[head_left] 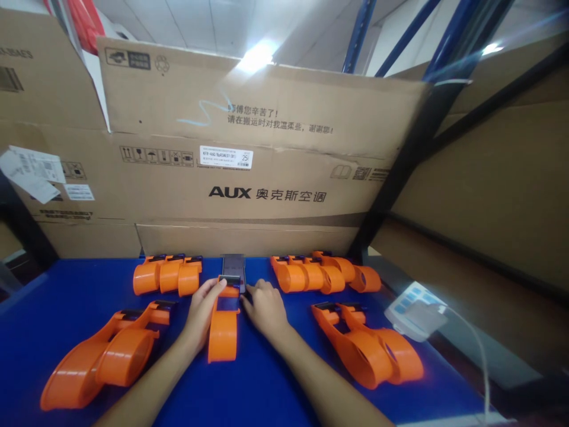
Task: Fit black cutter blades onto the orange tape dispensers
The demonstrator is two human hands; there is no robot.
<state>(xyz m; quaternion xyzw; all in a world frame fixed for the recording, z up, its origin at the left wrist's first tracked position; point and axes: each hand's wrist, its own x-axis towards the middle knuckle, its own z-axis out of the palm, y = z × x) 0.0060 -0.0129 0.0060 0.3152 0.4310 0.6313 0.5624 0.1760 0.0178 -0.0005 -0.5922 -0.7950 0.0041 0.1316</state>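
My left hand (202,314) is closed on the top end of an orange tape dispenser (223,337), which stands on the blue table surface. The dispenser has a round orange body and a dark strip at its upper end. Just behind it a phone (233,267) lies flat, partly covered by the dispenser. Beside the phone's lower right edge is my right hand (265,308), thumb and index finger apart and nothing visible in it. Whether its index fingertip touches the phone I cannot tell.
More orange tape dispensers stand in groups at back left (146,280), back right (291,279), front left (127,356) and front right (364,359). A white device with a cable (415,309) sits at the right edge. An AUX carton (178,198) walls off the back; dark rack posts (377,219) flank it.
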